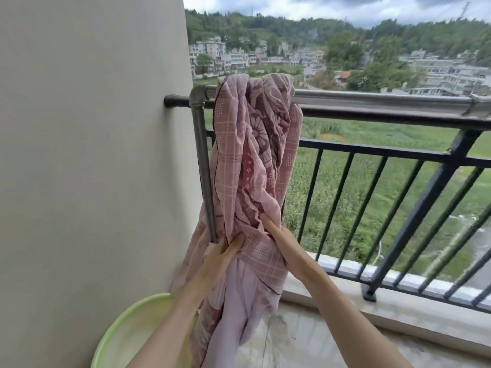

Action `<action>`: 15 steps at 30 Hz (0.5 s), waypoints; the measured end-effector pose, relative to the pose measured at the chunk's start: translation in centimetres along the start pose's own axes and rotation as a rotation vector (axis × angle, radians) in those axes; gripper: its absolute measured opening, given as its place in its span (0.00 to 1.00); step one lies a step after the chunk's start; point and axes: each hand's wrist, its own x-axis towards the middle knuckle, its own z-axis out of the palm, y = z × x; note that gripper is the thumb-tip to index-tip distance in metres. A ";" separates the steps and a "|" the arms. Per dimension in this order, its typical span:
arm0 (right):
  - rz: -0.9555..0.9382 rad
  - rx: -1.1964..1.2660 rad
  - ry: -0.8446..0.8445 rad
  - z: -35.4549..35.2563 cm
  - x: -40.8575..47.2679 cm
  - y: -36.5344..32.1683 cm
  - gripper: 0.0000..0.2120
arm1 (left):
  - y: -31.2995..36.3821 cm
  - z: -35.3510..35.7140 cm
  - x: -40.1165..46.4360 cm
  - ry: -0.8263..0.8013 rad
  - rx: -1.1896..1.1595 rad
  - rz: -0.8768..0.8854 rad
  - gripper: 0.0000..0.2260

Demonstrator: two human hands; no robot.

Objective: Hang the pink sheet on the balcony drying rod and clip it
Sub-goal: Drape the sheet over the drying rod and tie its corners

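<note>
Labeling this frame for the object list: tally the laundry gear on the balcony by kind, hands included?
Pink sheet: 1, bunched over the rod
Drying rod: 1
Green basin: 1, on the floor at the wall
Hands: 2, left hand and right hand, both gripping the sheet low down
Clips: 0 in view
Total: 5

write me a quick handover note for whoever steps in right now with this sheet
Left hand: grips the pink sheet low down, thumb on top.
Right hand: in the folds beside it, index finger straight; grip unclear.
Sheet: bunched over the drying rod at its wall end, tail hanging beside the green basin.
Done: draped over the rod.
Left: spread it along the rod, then clip; no clips in view.
</note>
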 end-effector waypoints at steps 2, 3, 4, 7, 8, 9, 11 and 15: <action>-0.036 0.002 0.029 -0.6 -1.6 0.0 0.13 | 1.3 1.7 -1.9 -0.011 -0.033 0.048 0.16; -0.064 -0.020 0.061 -0.9 -2.4 0.0 0.10 | 1.5 2.3 -2.8 0.024 -0.022 0.070 0.16; -0.089 -0.059 0.094 -0.9 -3.1 -0.1 0.09 | 1.5 2.8 -3.4 0.060 -0.019 0.084 0.15; -0.142 -0.182 0.197 -1.0 -4.7 -0.2 0.07 | 0.7 3.5 -4.8 0.092 0.083 0.059 0.13; -0.150 -0.199 0.236 -1.0 -5.0 -0.2 0.07 | 0.3 3.7 -5.1 0.065 0.122 0.044 0.11; -0.144 -0.212 0.260 -1.2 -5.4 -0.1 0.08 | -0.1 4.2 -5.6 0.069 0.134 0.031 0.12; -0.102 -0.207 0.267 -1.8 -5.8 0.5 0.12 | -1.1 4.6 -6.9 0.095 0.131 -0.030 0.17; -0.004 -0.168 0.202 -2.5 -7.4 1.7 0.15 | -3.8 4.5 -8.4 -0.051 0.422 -0.042 0.26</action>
